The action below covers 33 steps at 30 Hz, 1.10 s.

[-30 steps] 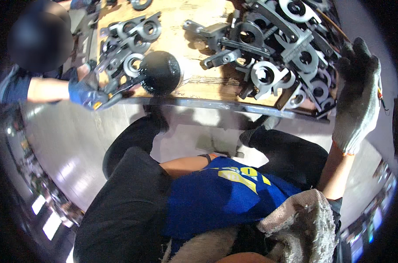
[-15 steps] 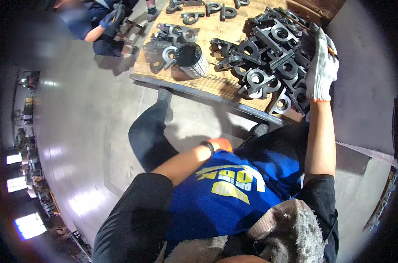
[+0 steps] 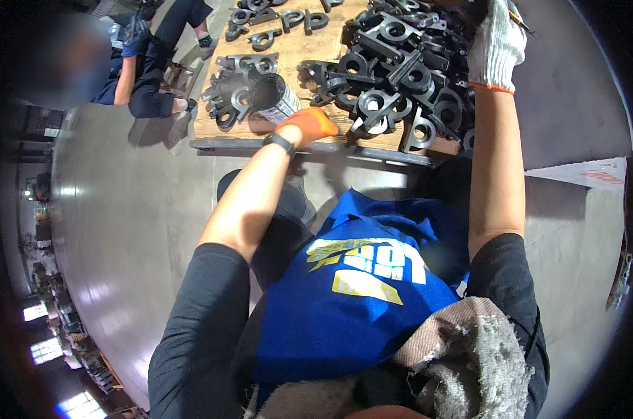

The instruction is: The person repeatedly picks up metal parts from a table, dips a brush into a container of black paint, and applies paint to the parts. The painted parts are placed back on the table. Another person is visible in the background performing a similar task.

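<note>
My left hand (image 3: 309, 126), in an orange glove, hovers at the table's near edge beside an open can (image 3: 281, 105) with a dark inside and a printed label. Its fingers are bunched and partly hidden, so their grip is unclear. Past the right side of a heap of black metal ring brackets (image 3: 393, 70), my right hand (image 3: 498, 45) reaches forward in a white knit glove. It is closed on a thin stick (image 3: 520, 24), whose end pokes out beside the glove; the rest is hidden. Several more brackets (image 3: 236, 87) lie left of the can.
The wooden tabletop (image 3: 288, 57) has a metal front edge (image 3: 386, 152). Loose brackets (image 3: 304, 22) lie toward its far side. A grey panel (image 3: 568, 84) stands right of my right arm. Another person, wearing blue gloves, sits at the far left.
My left hand has swung up from in front of my apron to beside the can. My right hand has moved farther forward with the stick. The view has shifted, too.
</note>
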### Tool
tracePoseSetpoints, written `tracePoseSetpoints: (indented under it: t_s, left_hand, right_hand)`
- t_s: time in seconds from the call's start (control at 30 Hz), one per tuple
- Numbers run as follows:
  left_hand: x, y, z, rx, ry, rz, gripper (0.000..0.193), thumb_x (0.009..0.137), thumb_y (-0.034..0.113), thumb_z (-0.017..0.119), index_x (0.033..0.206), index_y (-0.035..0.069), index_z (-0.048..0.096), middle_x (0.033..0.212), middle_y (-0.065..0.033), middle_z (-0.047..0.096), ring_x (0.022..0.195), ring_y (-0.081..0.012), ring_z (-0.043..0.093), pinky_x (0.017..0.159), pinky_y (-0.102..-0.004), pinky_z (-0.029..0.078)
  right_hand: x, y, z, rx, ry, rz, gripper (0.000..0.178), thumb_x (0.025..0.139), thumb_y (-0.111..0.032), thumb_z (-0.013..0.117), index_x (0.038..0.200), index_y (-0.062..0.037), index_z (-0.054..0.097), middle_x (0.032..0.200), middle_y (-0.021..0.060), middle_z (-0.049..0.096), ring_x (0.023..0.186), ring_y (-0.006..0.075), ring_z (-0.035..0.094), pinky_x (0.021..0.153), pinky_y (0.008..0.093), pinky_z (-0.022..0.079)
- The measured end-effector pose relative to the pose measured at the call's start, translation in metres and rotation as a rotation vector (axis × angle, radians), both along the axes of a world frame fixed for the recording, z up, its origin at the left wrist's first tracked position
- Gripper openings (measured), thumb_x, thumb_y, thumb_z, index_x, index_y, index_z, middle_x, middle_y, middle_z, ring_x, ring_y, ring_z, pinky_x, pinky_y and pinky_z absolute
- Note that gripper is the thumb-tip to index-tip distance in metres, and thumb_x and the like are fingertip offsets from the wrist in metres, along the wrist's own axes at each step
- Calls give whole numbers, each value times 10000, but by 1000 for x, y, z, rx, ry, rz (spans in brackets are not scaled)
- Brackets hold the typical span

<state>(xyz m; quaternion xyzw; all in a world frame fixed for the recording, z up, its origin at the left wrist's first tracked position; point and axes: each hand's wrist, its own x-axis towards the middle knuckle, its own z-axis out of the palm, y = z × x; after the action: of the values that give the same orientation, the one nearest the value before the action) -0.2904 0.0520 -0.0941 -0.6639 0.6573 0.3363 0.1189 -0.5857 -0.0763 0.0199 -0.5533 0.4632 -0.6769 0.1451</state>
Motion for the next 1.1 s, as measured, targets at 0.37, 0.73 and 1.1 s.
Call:
tracePoseSetpoints:
  t_s: [0.37,0.73,1.1]
  left_hand:
    - [-97,-59,-135,-137,-143,287,317,754,358,679,930,103,748,987,-166,710,947,-336,680,801,-417,539]
    - [-85,-79,-135,-204,-37,300,361,798,421,640,969,120,744,993,-159,710,963,-344,677,828,-425,528]
    - [-19,-41,26,-396,865,323,215,928,202,591,975,35,718,813,-54,672,724,-115,587,639,-280,446]
  right_hand:
    - [2,-17,-45,99,115,129,342,984,-281,539,1138,-10,679,1057,73,696,943,120,639,870,264,491]
    - [21,-47,-58,196,61,307,234,965,-169,584,1109,-6,669,1042,103,702,937,141,619,880,275,466]
    - [52,-43,-70,428,122,391,381,958,-365,581,1165,-61,678,1065,75,707,936,139,628,865,271,466]
